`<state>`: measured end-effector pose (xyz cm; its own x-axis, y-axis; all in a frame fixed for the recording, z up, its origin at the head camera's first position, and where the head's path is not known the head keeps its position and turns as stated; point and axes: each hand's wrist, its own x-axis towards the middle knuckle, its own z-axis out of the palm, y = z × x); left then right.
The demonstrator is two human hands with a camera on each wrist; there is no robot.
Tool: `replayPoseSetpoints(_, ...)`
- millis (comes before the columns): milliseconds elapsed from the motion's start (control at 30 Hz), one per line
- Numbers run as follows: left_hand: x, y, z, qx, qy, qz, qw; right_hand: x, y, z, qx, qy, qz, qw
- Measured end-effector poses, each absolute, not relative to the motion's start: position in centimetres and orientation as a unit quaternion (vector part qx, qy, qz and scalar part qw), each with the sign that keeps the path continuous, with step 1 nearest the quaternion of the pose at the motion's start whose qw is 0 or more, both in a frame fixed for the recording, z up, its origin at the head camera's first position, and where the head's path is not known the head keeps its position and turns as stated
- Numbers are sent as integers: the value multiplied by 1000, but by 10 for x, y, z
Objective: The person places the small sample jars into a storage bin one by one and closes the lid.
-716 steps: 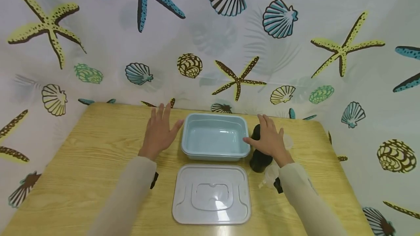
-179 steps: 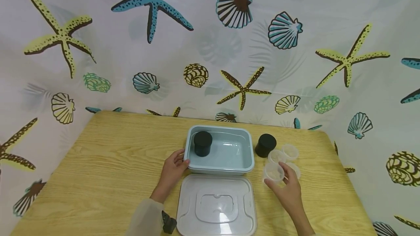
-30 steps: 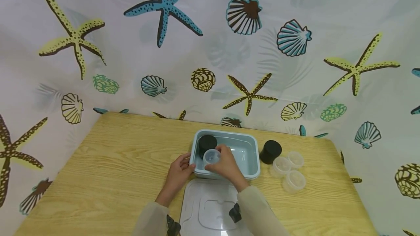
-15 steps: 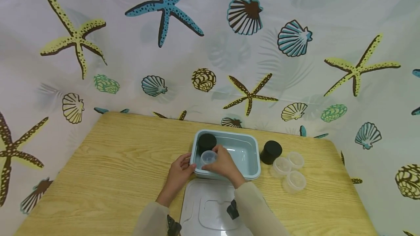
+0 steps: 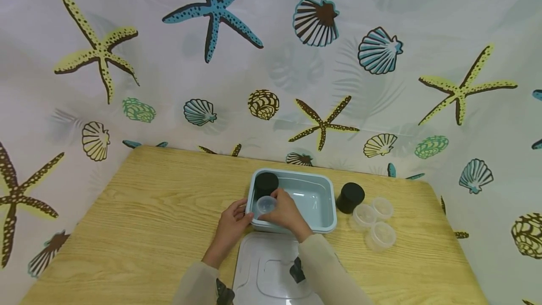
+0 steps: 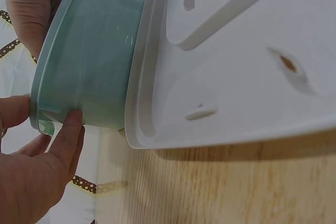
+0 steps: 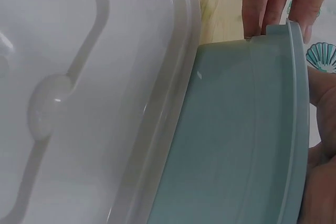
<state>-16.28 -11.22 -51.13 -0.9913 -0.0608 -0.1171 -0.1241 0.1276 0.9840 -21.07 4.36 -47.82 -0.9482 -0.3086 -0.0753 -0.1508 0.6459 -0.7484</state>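
Right hand (image 5: pixel 287 212): pinches the cup (image 5: pixel 266 205); best set down level, released gently.
Left hand (image 5: pixel 232 218): grips the tub (image 5: pixel 312 203) at its near left corner; worth bracing.
Cup: within the tub, nearside of the black jar (image 5: pixel 267 183); avoid bumping that.

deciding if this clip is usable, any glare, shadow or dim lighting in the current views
Head view: bright overall, small glints in the blue box and on the white lid, loose see-through cups faint-edged. Left wrist view: dimmer, a shadow under the white lid's edge on the table. Right wrist view: also dim, small highlights on the white lid.
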Motion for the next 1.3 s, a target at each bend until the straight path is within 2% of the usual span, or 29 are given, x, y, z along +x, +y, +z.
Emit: replayPoseSetpoints(1300,-161,-113,-509,-59,754,654,20,-212,54,-477,-135,901,-400,97)
